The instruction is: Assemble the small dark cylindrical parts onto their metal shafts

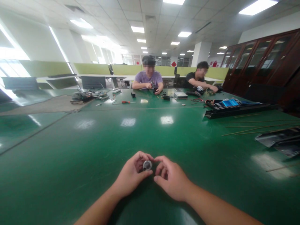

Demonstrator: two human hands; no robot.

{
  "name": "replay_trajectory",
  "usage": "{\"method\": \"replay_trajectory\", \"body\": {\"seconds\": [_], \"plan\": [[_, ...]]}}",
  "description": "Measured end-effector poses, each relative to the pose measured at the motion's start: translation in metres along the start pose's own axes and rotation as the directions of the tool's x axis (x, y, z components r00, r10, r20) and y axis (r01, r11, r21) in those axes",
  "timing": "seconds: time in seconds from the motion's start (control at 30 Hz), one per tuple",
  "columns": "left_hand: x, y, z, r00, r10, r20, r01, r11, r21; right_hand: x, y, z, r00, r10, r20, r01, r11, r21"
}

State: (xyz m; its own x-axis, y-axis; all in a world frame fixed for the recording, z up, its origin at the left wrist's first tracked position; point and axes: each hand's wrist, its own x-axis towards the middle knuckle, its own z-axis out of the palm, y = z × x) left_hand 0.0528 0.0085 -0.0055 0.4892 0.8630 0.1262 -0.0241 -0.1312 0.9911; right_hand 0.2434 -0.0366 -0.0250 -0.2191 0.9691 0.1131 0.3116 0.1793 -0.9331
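Between the thumb and fingers of my left hand [131, 173] is a small round grey metal part [147, 165] with a dark centre, its round face turned towards me. The fingers are closed around its left side and edge. My right hand [172, 178] is just to the right, half curled, with a gap between thumb and index finger and nothing visible in it. Its index fingertip comes close to the left fingertips; whether they touch I cannot tell. Both hands are above the near part of the green table [93, 147].
Across the table sit a person in a purple shirt [148, 78] and another in a black shirt [198, 78]. A red screwdriver [126, 102] lies far off. Thin rods [248, 127], a long black rail [241, 110] and dark metal channels [276, 139] lie right.
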Motion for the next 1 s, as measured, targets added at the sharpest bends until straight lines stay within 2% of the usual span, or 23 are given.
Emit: {"method": "replay_trajectory", "body": {"seconds": [0.2,0.37,0.7,0.9,1.0], "plan": [[-0.002,0.001,0.001,0.999,-0.024,-0.034,0.025,1.000,0.013,0.000,0.002,0.002,1.000,-0.017,-0.003,0.017,1.000,0.013],[-0.004,0.002,0.000,0.997,-0.054,-0.059,0.058,0.996,0.068,0.003,0.010,0.004,0.997,0.011,-0.074,-0.003,0.994,0.106],[-0.006,0.000,-0.002,1.000,-0.012,-0.011,0.014,0.978,0.207,0.003,0.011,0.002,0.994,0.014,-0.111,0.002,0.990,0.143],[-0.006,-0.001,0.000,0.998,-0.051,-0.047,0.057,0.990,0.129,0.002,0.007,0.001,0.993,0.043,-0.111,-0.029,0.992,0.126],[-0.006,0.001,0.002,0.996,-0.070,-0.053,0.077,0.987,0.142,0.003,0.008,0.001,0.992,0.041,-0.116,-0.028,0.993,0.117]]}}
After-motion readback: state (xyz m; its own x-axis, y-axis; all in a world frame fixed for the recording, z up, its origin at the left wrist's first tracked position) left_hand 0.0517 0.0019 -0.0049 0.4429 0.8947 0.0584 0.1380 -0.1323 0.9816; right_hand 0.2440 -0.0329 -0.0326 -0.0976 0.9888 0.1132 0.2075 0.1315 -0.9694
